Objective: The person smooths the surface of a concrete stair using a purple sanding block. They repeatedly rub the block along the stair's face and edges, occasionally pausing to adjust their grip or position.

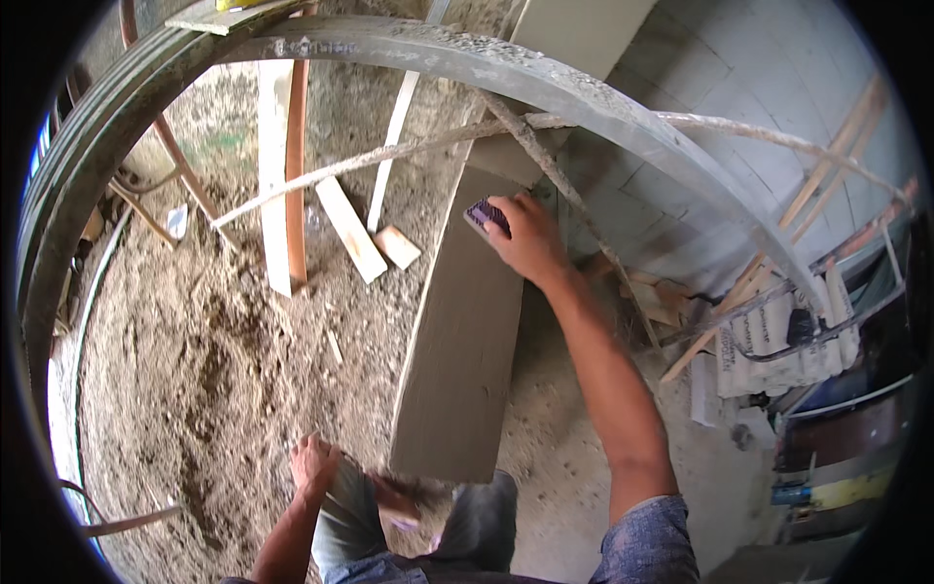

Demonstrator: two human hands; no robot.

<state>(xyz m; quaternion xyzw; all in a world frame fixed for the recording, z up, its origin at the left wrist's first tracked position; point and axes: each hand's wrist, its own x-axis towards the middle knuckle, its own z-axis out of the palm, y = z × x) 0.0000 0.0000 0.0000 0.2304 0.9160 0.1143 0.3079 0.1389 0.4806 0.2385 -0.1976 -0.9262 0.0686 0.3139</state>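
Observation:
A long grey plastered slab-like surface [462,321], smooth and damp-looking, runs away from me between my knees and the far wall. My right hand [528,238] is closed around a small dark purple patterned pad [484,216], which may be a sponge, and presses it to the surface near its far left edge. My left hand [313,462] rests by my left knee, apart from the surface. Its fingers show loosely bent, with nothing visible in them.
A curved grey beam [486,66] arches across the far side, with a thin rough pole [389,154] below it. Loose sandy soil [214,341] lies on the left with wooden planks [350,229]. Stacked white sacks [778,341] stand on the right near a tiled wall [700,88].

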